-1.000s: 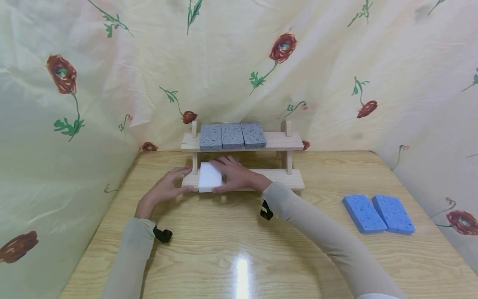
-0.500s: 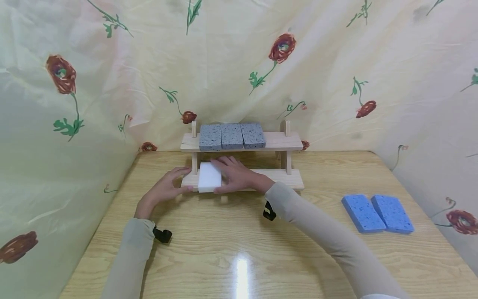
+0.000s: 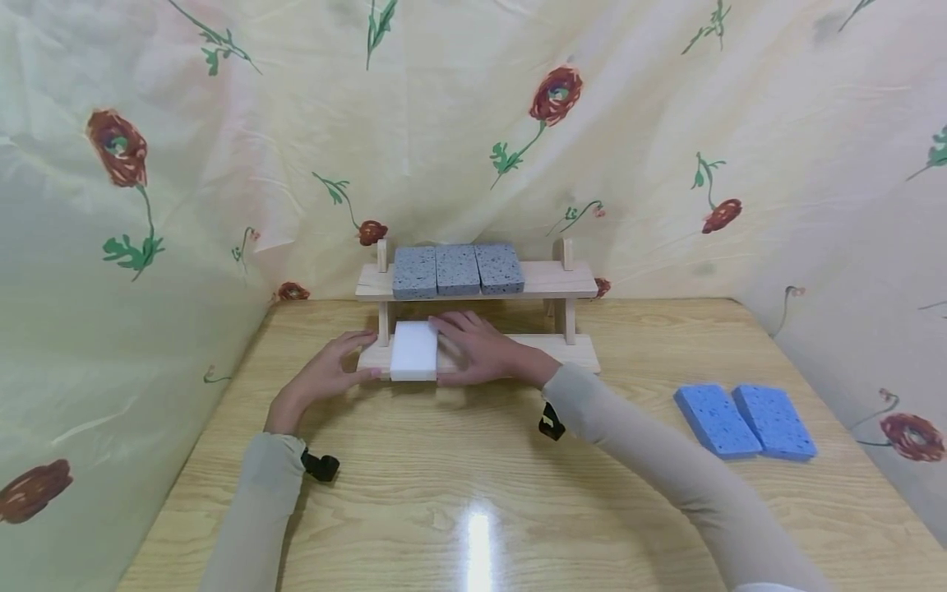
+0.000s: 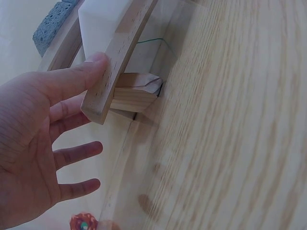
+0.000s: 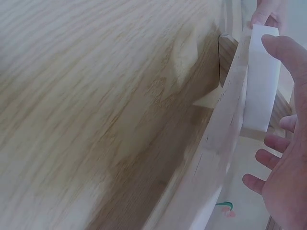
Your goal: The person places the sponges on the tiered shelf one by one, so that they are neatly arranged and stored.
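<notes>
A white sponge block (image 3: pixel 414 351) lies near the left end of the lower board of a small two-tier wooden shelf (image 3: pixel 558 352). My right hand (image 3: pixel 484 349) is just right of the block, its fingers spread; whether a fingertip still touches the block I cannot tell. In the right wrist view, the thumb overlaps the white block (image 5: pixel 261 84). My left hand (image 3: pixel 330 374) holds the left end of the lower board. Its thumb presses the front of the board (image 4: pixel 103 91), with fingers behind, in the left wrist view.
Three grey speckled sponges (image 3: pixel 458 270) sit side by side on the upper board. Two blue sponges (image 3: pixel 773 422) lie on the wooden table (image 3: pixel 444 477) at right. A flowered cloth (image 3: pixel 444 123) hangs behind and at both sides.
My right hand has loosened from around the white block and shifted slightly right. The block stays on the lower board. My left hand stays at the shelf's end.
</notes>
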Tool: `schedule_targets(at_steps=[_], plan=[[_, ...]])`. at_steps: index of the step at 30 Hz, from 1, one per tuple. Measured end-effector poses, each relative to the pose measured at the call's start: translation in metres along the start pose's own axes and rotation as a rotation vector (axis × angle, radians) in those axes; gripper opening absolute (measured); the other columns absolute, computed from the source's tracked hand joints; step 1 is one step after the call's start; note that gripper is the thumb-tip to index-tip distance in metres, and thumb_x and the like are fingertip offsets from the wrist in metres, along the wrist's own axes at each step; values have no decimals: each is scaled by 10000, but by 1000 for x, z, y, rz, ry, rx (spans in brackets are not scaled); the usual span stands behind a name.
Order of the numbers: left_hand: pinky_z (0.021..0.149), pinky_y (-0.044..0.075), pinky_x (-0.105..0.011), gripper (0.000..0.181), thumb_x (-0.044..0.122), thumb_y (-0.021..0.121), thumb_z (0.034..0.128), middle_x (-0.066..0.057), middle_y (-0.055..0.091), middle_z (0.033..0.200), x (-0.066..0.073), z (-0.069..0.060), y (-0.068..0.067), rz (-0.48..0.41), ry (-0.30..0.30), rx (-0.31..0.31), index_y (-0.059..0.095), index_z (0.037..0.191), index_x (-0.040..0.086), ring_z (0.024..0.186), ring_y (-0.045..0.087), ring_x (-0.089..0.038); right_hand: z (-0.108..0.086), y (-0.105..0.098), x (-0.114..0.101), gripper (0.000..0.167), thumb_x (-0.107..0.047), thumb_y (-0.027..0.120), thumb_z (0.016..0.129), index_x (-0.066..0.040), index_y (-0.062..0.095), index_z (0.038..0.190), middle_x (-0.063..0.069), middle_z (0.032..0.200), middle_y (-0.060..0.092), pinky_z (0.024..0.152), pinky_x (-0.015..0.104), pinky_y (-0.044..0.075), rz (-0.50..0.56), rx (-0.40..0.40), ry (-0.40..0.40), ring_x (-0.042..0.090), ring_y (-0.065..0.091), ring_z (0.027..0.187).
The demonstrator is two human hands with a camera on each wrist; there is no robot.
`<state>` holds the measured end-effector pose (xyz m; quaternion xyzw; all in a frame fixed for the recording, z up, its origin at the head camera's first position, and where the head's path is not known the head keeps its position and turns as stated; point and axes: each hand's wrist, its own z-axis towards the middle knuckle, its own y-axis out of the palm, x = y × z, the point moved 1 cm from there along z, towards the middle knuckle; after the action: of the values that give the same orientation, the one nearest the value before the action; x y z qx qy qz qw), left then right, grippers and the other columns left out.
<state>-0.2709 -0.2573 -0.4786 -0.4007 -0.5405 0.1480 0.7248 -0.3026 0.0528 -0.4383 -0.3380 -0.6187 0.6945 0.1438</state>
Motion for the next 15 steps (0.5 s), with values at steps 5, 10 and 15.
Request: schedule_targets(at_steps=[5, 10, 15], plan=[[1203, 266, -649, 709, 304, 745, 947, -223, 377, 1605, 0, 0, 0, 4, 4, -1, 447, 1526, 22, 1492, 310, -452, -12, -3, 3, 1089, -607, 714, 872, -193, 84, 1657, 125, 1698, 173, 1232, 636, 201, -1, -18, 10, 364, 219, 1533], [1201, 273, -648, 705, 293, 747, 945, -229, 382, 1599, 1, -1, 0, 4, 12, 1, 451, 1521, 16, 1487, 318, -455, -25, -5, 8, 1093, -628, 699, 871, -184, 82, 1657, 135, 1700, 167, 1232, 633, 206, -16, -17, 4, 373, 219, 1537], [1200, 268, -654, 710, 316, 743, 947, -219, 380, 1603, 0, 0, 1, 2, 9, 0, 450, 1525, 26, 1492, 312, -450, -40, -9, 14, 1074, -648, 686, 873, -188, 114, 1656, 123, 1698, 185, 1220, 623, 256, -48, -18, 1, 371, 245, 1527]])
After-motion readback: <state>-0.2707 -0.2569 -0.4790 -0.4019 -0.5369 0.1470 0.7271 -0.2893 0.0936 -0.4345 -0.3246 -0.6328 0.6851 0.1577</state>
